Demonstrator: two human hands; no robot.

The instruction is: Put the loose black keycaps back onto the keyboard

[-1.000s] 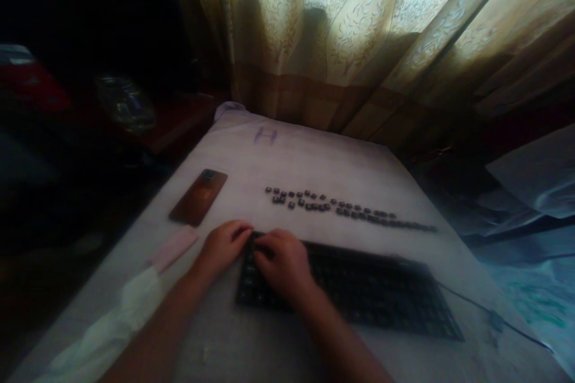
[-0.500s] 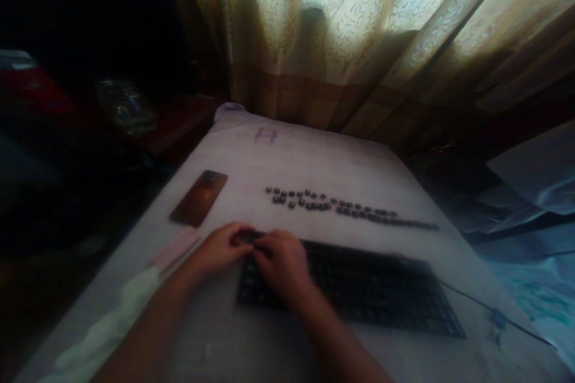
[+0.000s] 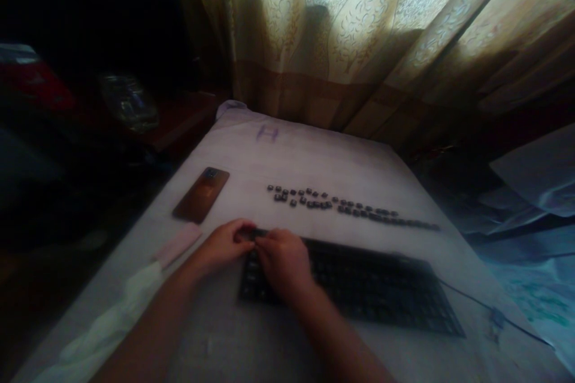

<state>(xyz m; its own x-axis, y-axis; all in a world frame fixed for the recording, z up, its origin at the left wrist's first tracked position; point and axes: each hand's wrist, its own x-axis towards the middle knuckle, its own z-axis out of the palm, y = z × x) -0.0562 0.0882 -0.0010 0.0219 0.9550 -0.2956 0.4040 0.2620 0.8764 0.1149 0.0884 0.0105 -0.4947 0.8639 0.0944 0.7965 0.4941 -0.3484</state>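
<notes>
A black keyboard (image 3: 368, 287) lies on a pale cloth-covered surface (image 3: 314, 161). Both hands meet at its far left corner. My left hand (image 3: 224, 244) curls its fingers in a pinch at that corner; what they hold is too dark to make out. My right hand (image 3: 283, 263) rests over the keyboard's left end, fingers bent down onto the keys beside the left fingertips. A long row of loose dark keycaps (image 3: 345, 208) lies on the cloth just beyond the keyboard.
A brown phone (image 3: 201, 194) lies left of the keycaps, with a pink flat object (image 3: 177, 244) and white cloth (image 3: 108, 329) nearer me. The keyboard's cable (image 3: 494, 314) runs off right. Patterned curtains (image 3: 359, 30) hang behind. Dark clutter sits at the left.
My left fingers have closed in against my right fingertips at the keyboard's corner. The view shifted slightly; nothing else on the cloth moved.
</notes>
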